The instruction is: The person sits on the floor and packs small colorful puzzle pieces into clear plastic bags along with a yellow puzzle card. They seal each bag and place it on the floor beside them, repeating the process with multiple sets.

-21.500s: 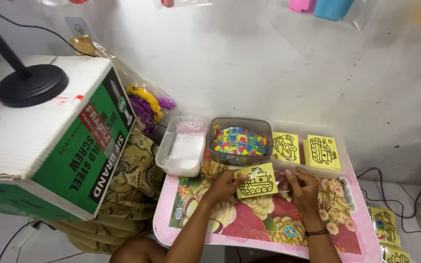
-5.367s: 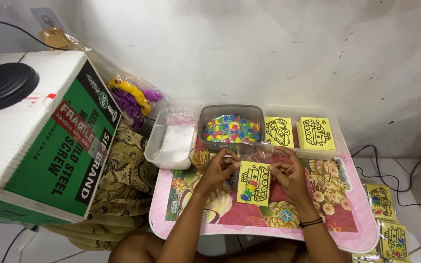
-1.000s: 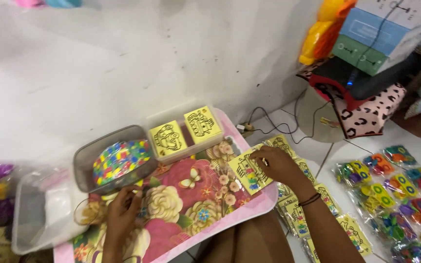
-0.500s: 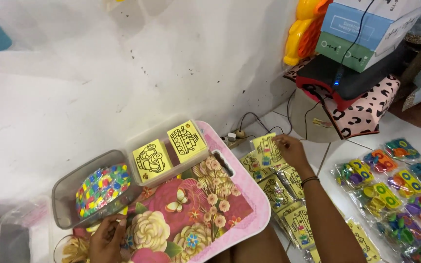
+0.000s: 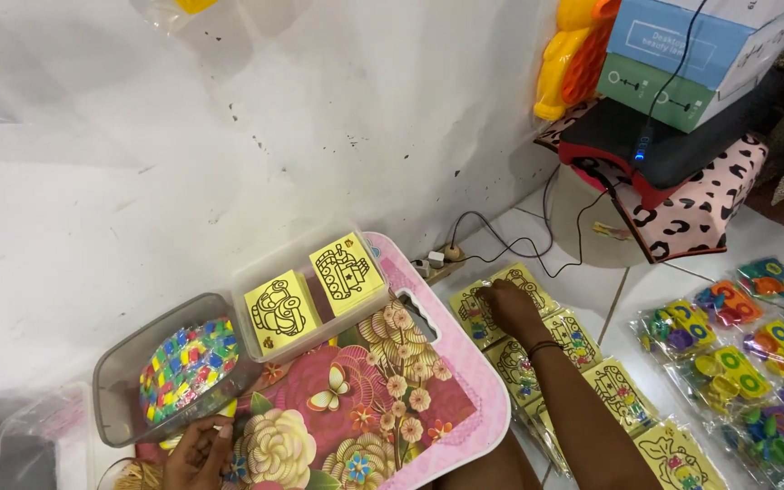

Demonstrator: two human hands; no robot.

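White floor beside pink tray point(image 5: 465, 399) | right hand point(image 5: 507, 304) now flat on bagged yellow card point(image 5: 483, 304), carried over from tray | left hand point(image 5: 197, 454) loose by bead tub point(image 5: 138, 372)

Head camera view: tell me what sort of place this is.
Probably a home floor used for packing small craft kits: a flowered lap tray, yellow picture cards bagged in rows on the tiles under the right hand, and a tub of coloured beads.

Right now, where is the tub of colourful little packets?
In the head view, the grey tub of colourful packets sits low on the left, on the flowered pink tray table, just above the left hand and beside the clear tray with two yellow cards.
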